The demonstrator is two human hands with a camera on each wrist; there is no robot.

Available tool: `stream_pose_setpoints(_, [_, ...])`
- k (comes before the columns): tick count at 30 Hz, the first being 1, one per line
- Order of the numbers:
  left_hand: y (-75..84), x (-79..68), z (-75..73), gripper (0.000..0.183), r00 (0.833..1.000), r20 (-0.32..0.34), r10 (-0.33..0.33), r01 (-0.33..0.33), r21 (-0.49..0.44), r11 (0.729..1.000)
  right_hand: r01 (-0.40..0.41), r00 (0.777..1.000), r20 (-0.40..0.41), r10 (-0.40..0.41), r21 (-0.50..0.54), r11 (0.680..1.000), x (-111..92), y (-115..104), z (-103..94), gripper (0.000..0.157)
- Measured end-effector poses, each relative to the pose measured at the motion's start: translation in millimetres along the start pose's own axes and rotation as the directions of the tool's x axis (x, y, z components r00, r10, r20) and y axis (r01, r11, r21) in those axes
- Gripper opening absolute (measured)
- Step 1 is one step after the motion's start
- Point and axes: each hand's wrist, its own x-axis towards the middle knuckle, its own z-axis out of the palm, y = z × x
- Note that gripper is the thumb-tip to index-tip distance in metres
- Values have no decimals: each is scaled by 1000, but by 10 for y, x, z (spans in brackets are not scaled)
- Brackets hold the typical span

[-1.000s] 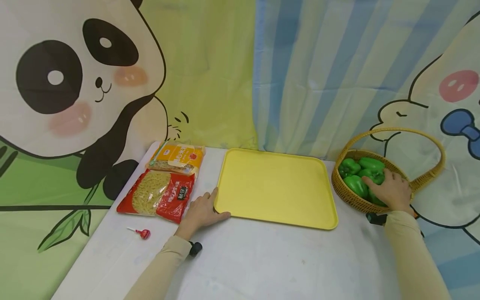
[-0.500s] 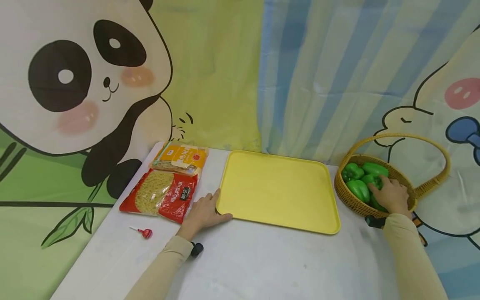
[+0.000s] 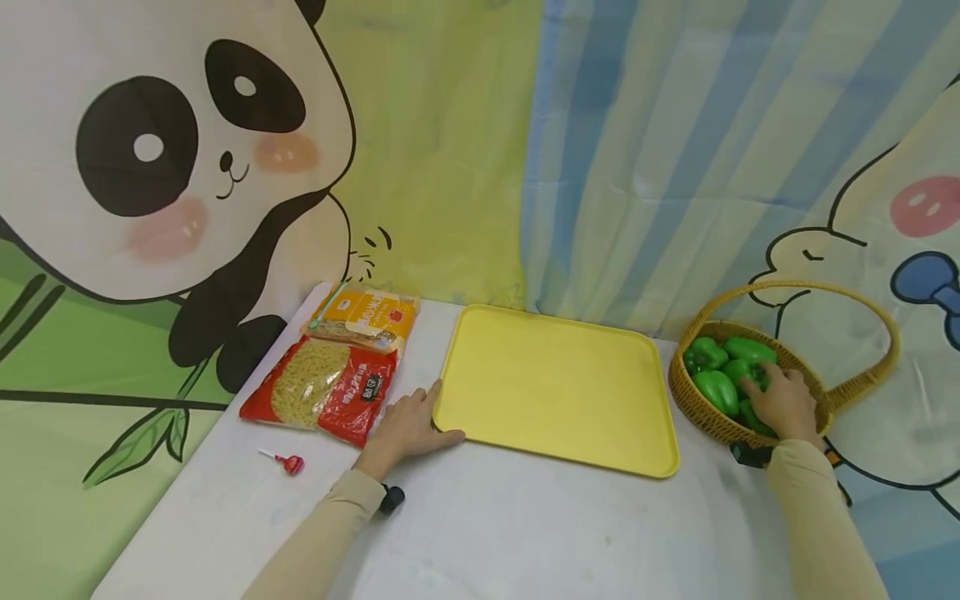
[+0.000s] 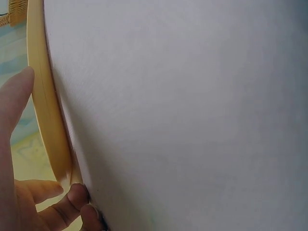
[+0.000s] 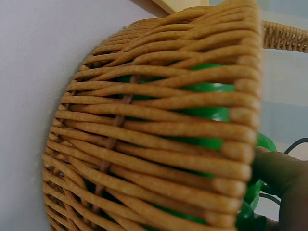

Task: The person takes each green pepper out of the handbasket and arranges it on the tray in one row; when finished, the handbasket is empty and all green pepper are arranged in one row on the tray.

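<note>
A yellow tray (image 3: 555, 387) lies on the white table. My left hand (image 3: 408, 425) rests at its near left corner, thumb along the front rim and fingers at the left side. In the left wrist view, the fingertips (image 4: 77, 195) touch the tray's corner. Over to the right, a wicker basket (image 3: 693, 410) contains several green bell peppers. My right hand (image 3: 787, 404) reaches inside it and grips a green bell pepper (image 3: 744, 372), its thumb against the pepper. The basket's woven wall hides most of that hand in the right wrist view.
Left of the tray lie a red bag of pasta (image 3: 311, 383) and an orange food packet (image 3: 363, 317). A red lollipop (image 3: 291, 464) is nearer the front. The basket's tall handle (image 3: 810, 287) arches over it. A printed curtain (image 3: 450, 150) hangs behind the table.
The head view has shifted slightly. My right hand has settled further among the peppers, its fingers drawn in closer. The left hand stays at the tray's corner.
</note>
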Motion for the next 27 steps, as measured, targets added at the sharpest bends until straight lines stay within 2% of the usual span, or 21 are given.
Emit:
stream_pose_setpoints(13, [5, -11, -21, 112, 1000, 10, 2, -2, -2, 1000, 20, 996, -87, -11, 104, 994, -207, -184, -258, 76])
stream_pose_setpoints(19, [-1, -3, -11, 111, 1000, 5, 2, -2, -5, 1000, 64, 982, -180, -48, 87, 994, -326, -334, -348, 72])
stream_pose_setpoints(24, [1, -8, 2, 111, 1000, 8, 7, -7, -8, 1000, 85, 978, -195, -70, 72, 994, -473, -517, -370, 70])
stream_pose_setpoints(27, [4, -10, -3, 111, 1000, 5, 14, -14, -9, 1000, 130, 962, -249, -107, 78, 988, -545, -629, -331, 65])
